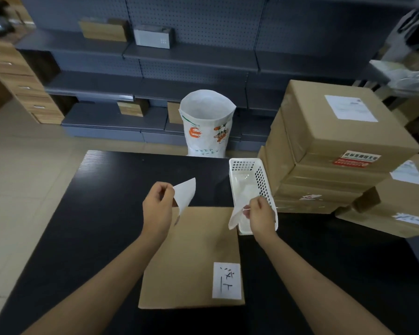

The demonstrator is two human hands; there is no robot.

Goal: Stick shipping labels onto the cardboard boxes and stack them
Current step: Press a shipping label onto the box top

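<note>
A flat cardboard box (191,257) lies on the dark table (102,213) in front of me, with a white handwritten label (227,280) stuck at its near right corner. My left hand (158,205) pinches a white sheet (185,193) above the box's far left corner. My right hand (260,213) pinches a second white sheet (237,213) over the box's far right corner. The two sheets are apart. I cannot tell which is the label and which the backing. A stack of labelled cardboard boxes (331,146) stands at the right.
A white perforated basket (249,175) sits just behind my right hand. An open white sack (207,122) stands on the floor beyond the table. More boxes (402,201) lie at the far right. Grey shelving (155,76) lines the back wall.
</note>
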